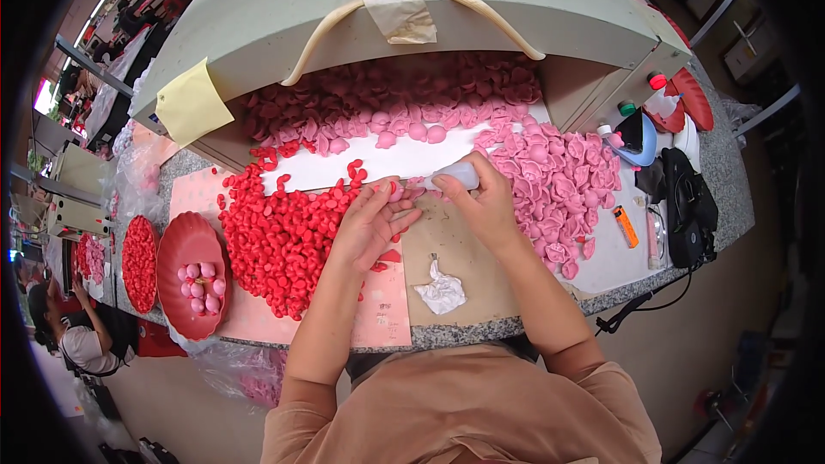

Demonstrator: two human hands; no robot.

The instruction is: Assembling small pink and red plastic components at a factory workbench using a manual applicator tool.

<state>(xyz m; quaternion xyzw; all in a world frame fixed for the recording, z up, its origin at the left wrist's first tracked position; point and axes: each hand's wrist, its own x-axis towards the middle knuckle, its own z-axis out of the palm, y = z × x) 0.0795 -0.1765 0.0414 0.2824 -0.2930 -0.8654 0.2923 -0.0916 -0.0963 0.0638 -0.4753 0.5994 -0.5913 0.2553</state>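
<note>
My left hand (365, 222) pinches a small pink and red piece (395, 192) between thumb and fingertips, with the other fingers partly spread. In my right hand (488, 204) is a translucent squeeze bottle (461, 175), its narrow tip pointing left toward that piece. The exact contact at the tip is too small to make out. Left of my hands spreads a heap of small red plastic pieces (279, 249). To the right lies a pile of pink shell-shaped pieces (559, 185). A crumpled white tissue (441, 292) rests on brown paper (481, 271) below my hands.
A grey hood (498, 26) arches over more pink pieces (417, 131). At left stand a scalloped red tray (193, 323) with several pink balls and another of red pieces. An orange tool (626, 227) and black bag (690, 206) lie right. Another person (86, 331) sits far left.
</note>
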